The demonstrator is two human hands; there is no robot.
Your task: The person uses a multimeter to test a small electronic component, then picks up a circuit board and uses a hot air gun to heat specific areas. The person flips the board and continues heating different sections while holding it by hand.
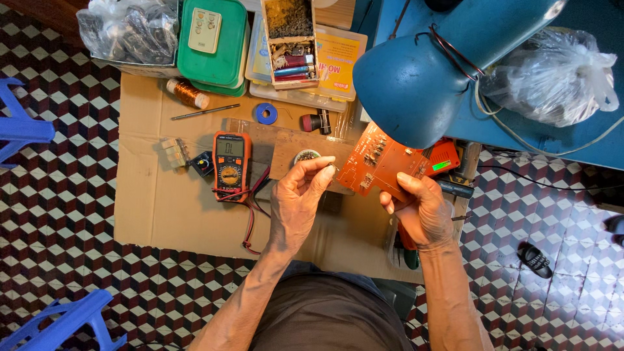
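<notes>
Orange and flat, the rigid printed circuit board sits in my right hand, thumb on top and fingers beneath one corner, held up under the blue metal desk lamp shade above the brown cardboard sheet on the tiled floor. My left hand has thumb and forefinger pressed together at the board's left edge, pinching something too small for me to make out. I judge the board light and stiff, but fragile: its small soldered parts on the upper face could snap or lift, so I would hold it by the bare edges or corner, as now, never across the components. Just behind my left fingertips stands a small round tin on a wooden block. An orange-cased digital multimeter with red and black leads lies to the left, well apart from both hands; a green plastic lidded box sits farther back.
</notes>
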